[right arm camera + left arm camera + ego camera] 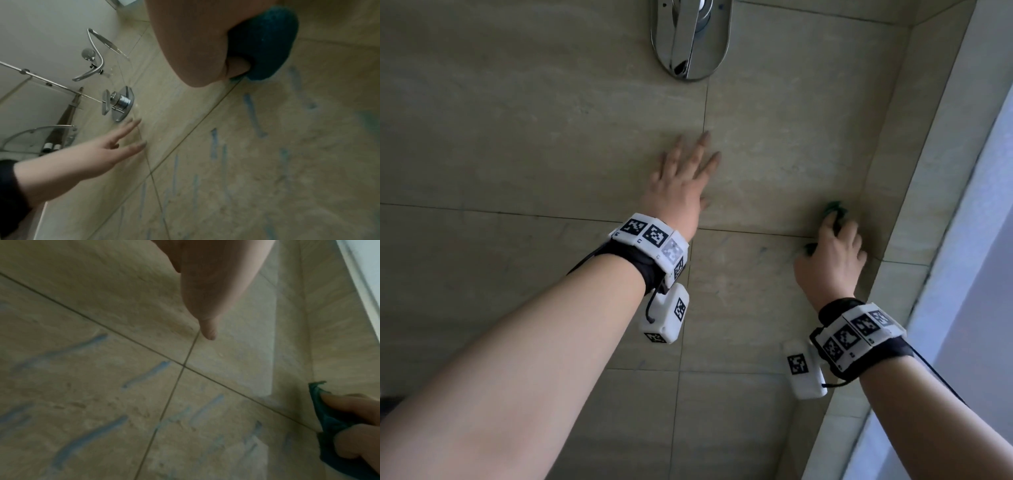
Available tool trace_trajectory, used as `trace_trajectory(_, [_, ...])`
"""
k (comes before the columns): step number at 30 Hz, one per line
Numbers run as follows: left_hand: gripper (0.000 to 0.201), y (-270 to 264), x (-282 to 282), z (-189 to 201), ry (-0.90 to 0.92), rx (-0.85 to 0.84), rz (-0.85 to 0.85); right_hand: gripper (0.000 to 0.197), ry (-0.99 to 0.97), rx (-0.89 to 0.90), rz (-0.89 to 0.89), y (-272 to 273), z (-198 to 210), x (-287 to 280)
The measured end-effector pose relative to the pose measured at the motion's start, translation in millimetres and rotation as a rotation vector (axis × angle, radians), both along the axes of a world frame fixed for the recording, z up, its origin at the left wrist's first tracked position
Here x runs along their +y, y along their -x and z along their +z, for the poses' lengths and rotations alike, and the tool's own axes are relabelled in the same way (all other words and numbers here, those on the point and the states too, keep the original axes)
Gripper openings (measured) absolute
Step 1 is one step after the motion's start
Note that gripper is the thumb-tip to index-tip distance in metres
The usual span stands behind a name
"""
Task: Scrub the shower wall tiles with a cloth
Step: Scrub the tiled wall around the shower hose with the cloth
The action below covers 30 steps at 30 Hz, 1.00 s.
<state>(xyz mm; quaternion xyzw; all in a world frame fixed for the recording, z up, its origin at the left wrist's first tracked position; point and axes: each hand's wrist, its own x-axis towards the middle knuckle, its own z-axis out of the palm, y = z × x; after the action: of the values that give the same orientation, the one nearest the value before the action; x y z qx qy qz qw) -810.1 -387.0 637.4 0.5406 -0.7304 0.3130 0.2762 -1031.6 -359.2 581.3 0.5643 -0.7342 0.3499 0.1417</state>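
Observation:
The beige shower wall tiles [517,120] fill the head view, crossed by dark grout lines. Blue streaks [148,374] mark the lower tiles [255,113]. My left hand [681,178] lies flat on the wall with straight, spread fingers [131,128], just below the valve. My right hand [832,246] grips a bunched dark green cloth [834,207] and presses it to the wall close to the right-hand corner. The cloth [267,42] bulges out past the palm in the right wrist view, and the left wrist view shows the cloth [329,423] under the fingers.
A chrome shower valve with a lever [691,37] is mounted above my left hand. A side wall [914,171] meets the tiled wall at the right, with a pale pane [989,240] beyond. A shower hose [92,53] and glass corner shelf [39,136] stand farther off.

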Motion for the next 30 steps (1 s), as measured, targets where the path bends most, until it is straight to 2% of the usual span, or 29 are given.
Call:
trace_trajectory(3, [0.071, 24, -1, -2, 0.041, -0.008, -0.154, 0.078, -0.008, -0.054, 0.006, 11, -21, 3])
trace_trajectory(5, [0.072, 39, -7, 3, 0.043, 0.026, -0.191, 0.079, -0.021, -0.074, 0.025, 16, -33, 3])
trace_trajectory(9, [0.085, 56, -20, 6, -0.023, 0.055, -0.108, 0.081, -0.035, -0.095, 0.06, 18, -48, -2])
trace_trajectory(13, [0.091, 55, -28, 0, 0.009, 0.033, -0.071, 0.08, -0.007, -0.146, 0.125, 12, -51, -14])
trace_trajectory(20, [0.093, 54, -33, -1, 0.019, 0.021, -0.071, 0.078, -0.008, -0.06, 0.097, -3, -72, -20])
trace_trajectory(26, [0.095, 53, -34, -4, 0.027, 0.017, -0.073, 0.08, -0.006, 0.026, 0.155, -12, -96, -16])
trace_trajectory(30, [0.095, 53, -34, -4, 0.039, 0.033, -0.064, 0.082, 0.028, 0.02, 0.09, 0, -73, -21])
